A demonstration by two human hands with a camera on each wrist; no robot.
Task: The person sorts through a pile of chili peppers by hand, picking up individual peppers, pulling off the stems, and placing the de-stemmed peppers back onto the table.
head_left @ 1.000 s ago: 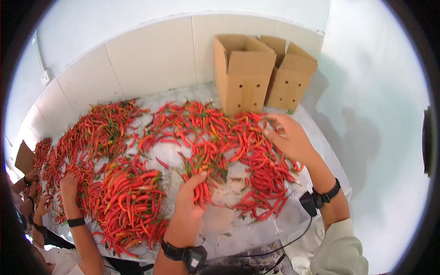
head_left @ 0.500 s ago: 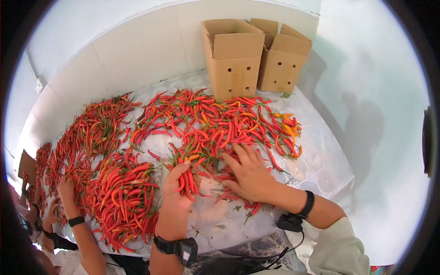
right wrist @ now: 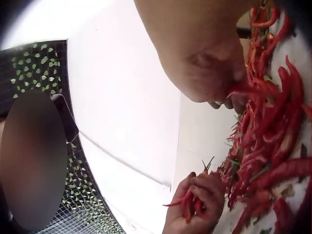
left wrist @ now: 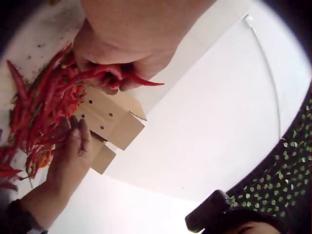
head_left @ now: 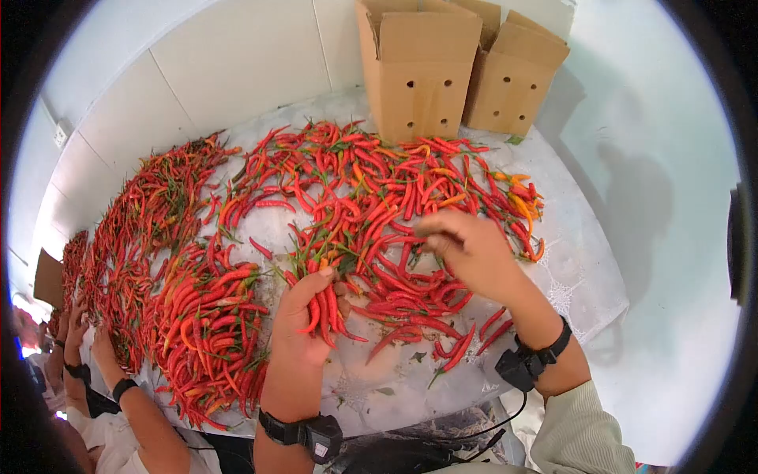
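Note:
In the head view, my left hand (head_left: 304,316) grips a small bunch of red chili peppers (head_left: 322,310), their green stems pointing away from me and the tips hanging below the thumb. The right wrist view also shows this bunch (right wrist: 190,204) inside the curled fingers. My right hand (head_left: 478,257) is over the right part of the loose chili pile (head_left: 395,186). Its thumb and bent fingers come together at one red chili (head_left: 406,238). More loose red chilies (head_left: 418,296) lie between my two hands on the white plastic-covered table (head_left: 379,407).
Two open cardboard boxes (head_left: 426,75) with round holes stand behind the pile by the wall. A dense heap of chilies (head_left: 209,332) lies left of my left hand, and darker ones (head_left: 150,213) extend farther left. Another person's arm (head_left: 142,403) reaches in there.
My right hand swept from the pile's right side onto the middle chilies, then rose back up and right with its fingers drawn together. My left hand keeps its bunch. The head view has shifted.

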